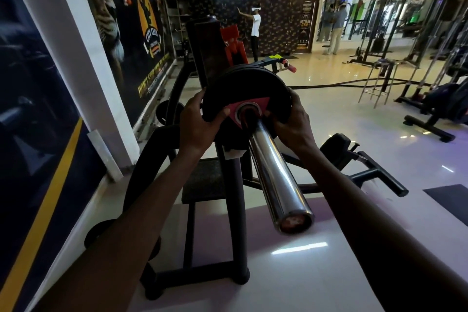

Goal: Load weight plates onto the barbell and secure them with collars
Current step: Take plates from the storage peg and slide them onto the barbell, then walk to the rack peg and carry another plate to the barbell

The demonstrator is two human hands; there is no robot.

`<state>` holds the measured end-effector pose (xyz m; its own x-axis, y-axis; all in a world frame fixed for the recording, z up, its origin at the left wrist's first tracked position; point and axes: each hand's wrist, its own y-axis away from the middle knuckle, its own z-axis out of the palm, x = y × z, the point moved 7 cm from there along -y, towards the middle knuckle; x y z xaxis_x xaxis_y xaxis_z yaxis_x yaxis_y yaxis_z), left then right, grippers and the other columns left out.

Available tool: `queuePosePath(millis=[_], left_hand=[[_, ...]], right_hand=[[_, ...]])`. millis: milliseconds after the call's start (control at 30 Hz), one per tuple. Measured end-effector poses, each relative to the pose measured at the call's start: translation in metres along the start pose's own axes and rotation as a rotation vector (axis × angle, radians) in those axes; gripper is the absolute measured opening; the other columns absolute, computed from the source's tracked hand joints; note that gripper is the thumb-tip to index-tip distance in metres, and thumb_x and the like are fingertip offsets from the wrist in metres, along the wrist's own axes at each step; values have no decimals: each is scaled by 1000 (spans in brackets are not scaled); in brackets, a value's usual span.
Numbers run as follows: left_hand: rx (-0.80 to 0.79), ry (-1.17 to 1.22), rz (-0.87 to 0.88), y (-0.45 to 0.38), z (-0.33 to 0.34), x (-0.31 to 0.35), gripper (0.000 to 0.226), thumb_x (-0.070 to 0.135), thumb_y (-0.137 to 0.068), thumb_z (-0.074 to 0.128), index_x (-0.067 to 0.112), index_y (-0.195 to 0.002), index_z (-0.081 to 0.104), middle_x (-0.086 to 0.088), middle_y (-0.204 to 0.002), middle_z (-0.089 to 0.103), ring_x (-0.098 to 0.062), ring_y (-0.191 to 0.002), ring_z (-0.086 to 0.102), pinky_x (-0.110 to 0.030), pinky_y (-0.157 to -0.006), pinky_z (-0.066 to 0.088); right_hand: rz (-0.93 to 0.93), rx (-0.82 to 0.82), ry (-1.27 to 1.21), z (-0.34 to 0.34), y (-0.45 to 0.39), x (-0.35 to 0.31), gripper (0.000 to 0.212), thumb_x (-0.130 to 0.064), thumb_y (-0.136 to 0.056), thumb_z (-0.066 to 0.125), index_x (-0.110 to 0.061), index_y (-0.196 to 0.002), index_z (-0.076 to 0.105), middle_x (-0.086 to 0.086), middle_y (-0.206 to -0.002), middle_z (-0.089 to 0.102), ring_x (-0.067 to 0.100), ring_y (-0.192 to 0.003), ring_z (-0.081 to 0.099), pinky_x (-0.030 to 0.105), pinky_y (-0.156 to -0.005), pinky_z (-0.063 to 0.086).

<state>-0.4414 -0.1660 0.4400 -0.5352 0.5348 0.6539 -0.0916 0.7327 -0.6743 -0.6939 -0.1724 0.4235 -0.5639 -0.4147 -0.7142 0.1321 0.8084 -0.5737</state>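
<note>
A black weight plate (240,86) with a pink triangle mark around its hole sits on the chrome barbell sleeve (276,175), far up the sleeve. The sleeve's open end points toward me. My left hand (200,119) grips the plate's left rim. On the plate's right rim my right hand (293,119) holds it too. Behind this plate I see the edge of at least one more plate. No collar shows on the sleeve.
The bar rests on a black rack stand (233,185) with a bench (210,43) behind it. A poster wall (76,83) runs along the left. Cable machines (379,20), a metal stool (377,81) and a black floor mat (453,200) stand on the right. People stand far back.
</note>
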Motion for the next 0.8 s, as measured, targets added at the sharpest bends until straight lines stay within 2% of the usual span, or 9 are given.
queuePosePath(millis=[67,133,233,333,400,500,600,667,800], left_hand=[[-2,17,-37,13,-8,-2,68,47,-86,81,15,-141,59,-3,-133,69,-15,-120,66,-14,-92,54],[8,14,-44,29,-16,3,59,42,-87,82,13,-135,62,-4,-129,70,-13,-115,68,-15,-91,56],[27,-4,-76,63,-19,15,39,30,-90,81,11,-120,65,-6,-113,74,-6,-96,70,-18,-83,59],[-21,18,-148,114,-8,24,33,34,-88,78,12,-112,68,-5,-107,74,-18,-96,72,-39,-81,63],[-99,-4,-188,154,11,30,33,33,-87,77,11,-111,69,-5,-109,74,-19,-97,71,-37,-79,62],[-215,-78,-216,211,49,40,33,29,-92,78,8,-116,71,-7,-106,76,-13,-93,68,-22,-77,57],[-391,-17,-191,260,100,60,32,33,-95,74,15,-121,68,-5,-114,72,-18,-102,70,-39,-88,61],[-483,-33,-154,286,134,73,34,34,-96,72,15,-124,67,-5,-122,69,-21,-108,67,-40,-92,58],[-676,-107,-55,320,207,100,47,44,-98,66,15,-135,63,-8,-134,65,-26,-122,62,-42,-100,53]], right_hand=[[6,-10,-5,-7,12,-1,69,-26,-89,75,-16,-149,42,10,-137,61,25,-126,58,36,-102,50],[0,-20,-4,-15,25,-5,64,-25,-91,74,-13,-147,45,11,-140,59,26,-129,57,39,-109,49],[10,-20,-3,-35,53,-10,60,-23,-93,75,-10,-144,47,13,-139,59,24,-125,61,31,-101,51],[45,-29,7,-61,95,-6,59,-30,-94,74,-12,-143,48,10,-138,59,18,-120,63,30,-93,52],[77,-44,17,-80,130,4,56,-32,-95,73,-13,-142,50,9,-138,59,17,-120,63,33,-96,54],[114,-49,74,-111,187,29,51,-29,-95,73,-10,-139,54,11,-136,60,13,-115,61,35,-98,54],[208,-91,164,-143,245,69,51,-30,-95,72,-9,-138,55,12,-138,58,22,-121,60,40,-97,54],[271,-124,231,-166,279,97,53,-34,-96,70,-11,-141,53,12,-141,56,28,-127,58,41,-102,51],[395,-124,345,-217,327,147,59,-39,-99,64,-12,-149,45,11,-150,49,28,-137,49,40,-109,43]])
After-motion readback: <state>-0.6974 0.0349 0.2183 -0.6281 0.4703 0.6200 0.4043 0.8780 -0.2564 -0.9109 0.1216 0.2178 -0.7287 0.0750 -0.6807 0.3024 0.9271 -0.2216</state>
